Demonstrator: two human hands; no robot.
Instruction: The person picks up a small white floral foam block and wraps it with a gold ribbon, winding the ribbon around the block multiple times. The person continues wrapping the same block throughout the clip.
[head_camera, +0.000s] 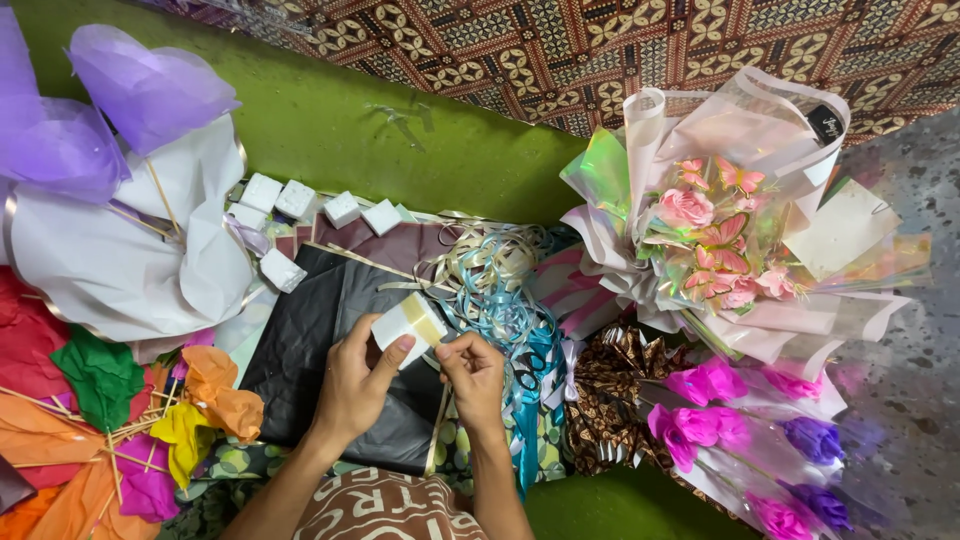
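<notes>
Left hand (352, 385) is pinching small white foam block (408, 325) at centre frame; right hand (474, 380), just right of it, is gripping cream ribbon strip (436, 430) hanging downward.

- Both bare forearms rise from the bottom centre of the frame and draw closer together as they go up.
- The left hand (352, 385) sits left of centre, back of the hand to the camera, fingers curled, thumb stretched up and to the right in a clasp.
- The right hand (474, 378) is just beside it, knuckles up, fingers bent inward, thumb and forefinger pinched together at its upper left.
- The two hands are close together, thumb tips near.
</notes>
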